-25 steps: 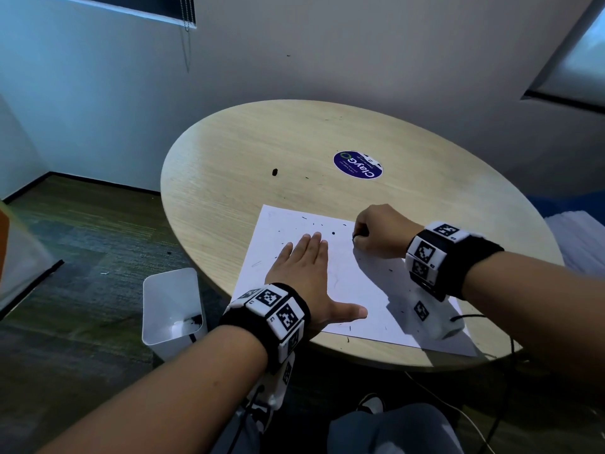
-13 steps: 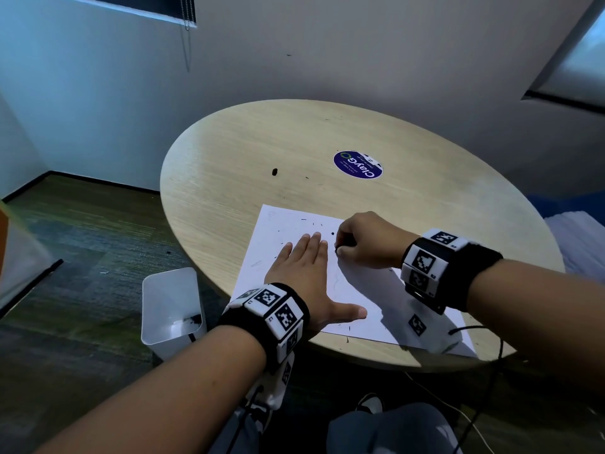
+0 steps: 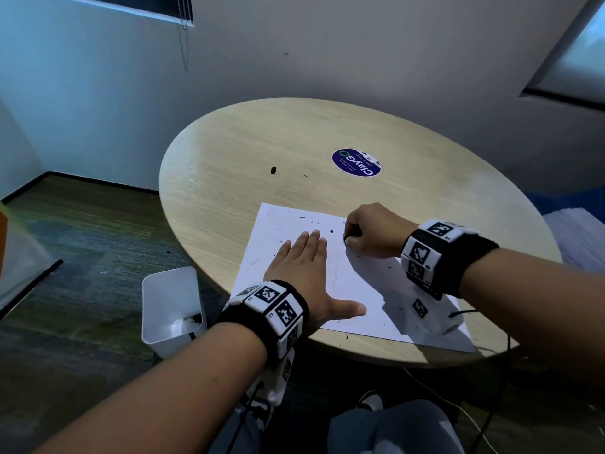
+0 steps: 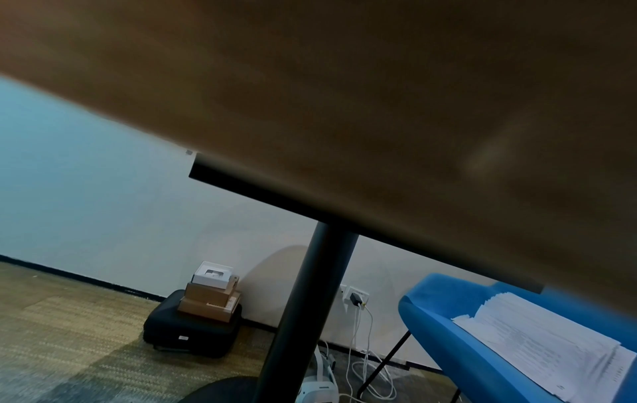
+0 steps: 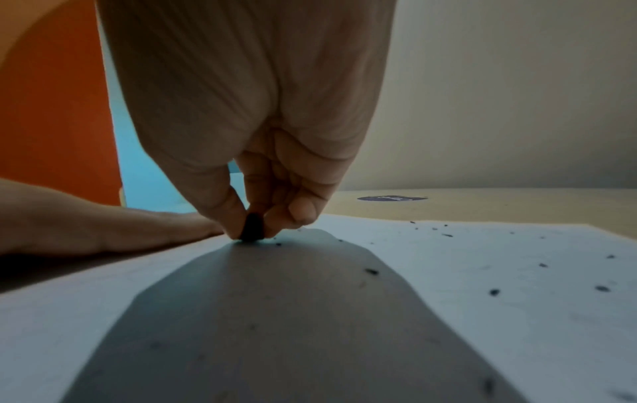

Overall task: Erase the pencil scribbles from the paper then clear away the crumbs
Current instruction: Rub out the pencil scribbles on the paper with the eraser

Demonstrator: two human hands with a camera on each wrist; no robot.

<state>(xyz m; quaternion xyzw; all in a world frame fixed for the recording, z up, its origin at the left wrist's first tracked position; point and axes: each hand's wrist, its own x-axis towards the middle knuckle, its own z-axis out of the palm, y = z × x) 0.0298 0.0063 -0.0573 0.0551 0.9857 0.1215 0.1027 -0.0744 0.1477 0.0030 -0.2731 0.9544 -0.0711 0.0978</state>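
Note:
A white sheet of paper (image 3: 363,290) lies near the front edge of the round wooden table (image 3: 294,142). Dark eraser crumbs (image 5: 495,291) are scattered over the sheet. My left hand (image 3: 306,273) lies flat on the paper's left half, fingers straight. My right hand (image 3: 370,234) pinches a small black eraser (image 5: 252,226) between thumb and fingertips, its tip pressed on the paper just right of the left hand's fingers. Faint pencil marks (image 3: 337,276) show beside the left hand. The left wrist view shows only the table's underside, not the hand.
A white bin (image 3: 172,309) stands on the floor left of the table, below its edge. A round purple sticker (image 3: 357,162) and a small black bit (image 3: 273,170) lie farther back on the table. A blue chair with stacked papers (image 4: 537,335) is to the right.
My right hand with the eraser slid left towards the left hand's fingers, then back a little to the right. The left hand stayed flat on the paper.

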